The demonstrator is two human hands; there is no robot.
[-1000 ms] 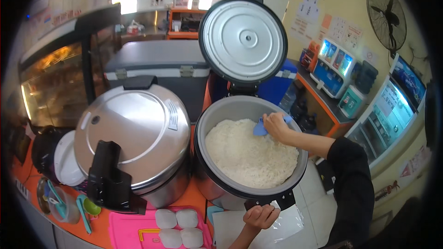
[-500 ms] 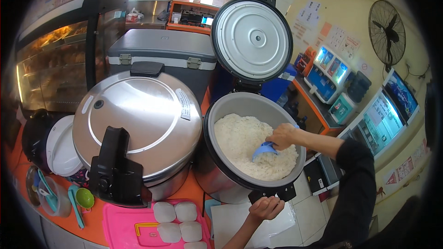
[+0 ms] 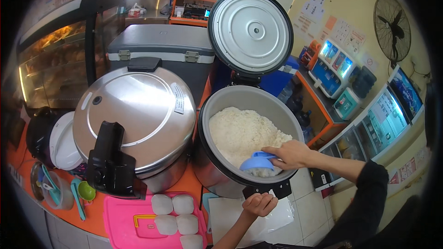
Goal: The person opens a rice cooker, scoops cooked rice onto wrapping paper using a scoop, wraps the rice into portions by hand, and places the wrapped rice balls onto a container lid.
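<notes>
My right hand (image 3: 291,155) is closed on the handle of a blue rice scoop (image 3: 257,161), which is pushed into the white cooked rice (image 3: 244,131) near the front wall of the open rice cooker (image 3: 220,93). Some rice shows at the scoop's mouth. Below the cooker's rim, my left hand (image 3: 260,205) is closed with its fingers curled, just under the black front latch (image 3: 270,191). Whether those fingers hold anything cannot be seen. White and clear sheets (image 3: 224,219) lie beneath that hand. The round metal lid (image 3: 252,32) stands raised behind the pot.
A second steel rice cooker (image 3: 138,115), lid down, stands at left. In front are a pink lid (image 3: 117,216) with several pale rice-like blocks (image 3: 183,204), a green cup (image 3: 86,191) and a tub of utensils (image 3: 67,198). A grey cooler (image 3: 161,39) stands behind.
The scoop has moved from the middle of the rice toward the front wall with my right hand. My left hand stays closed below the rim. The whole view has shifted slightly.
</notes>
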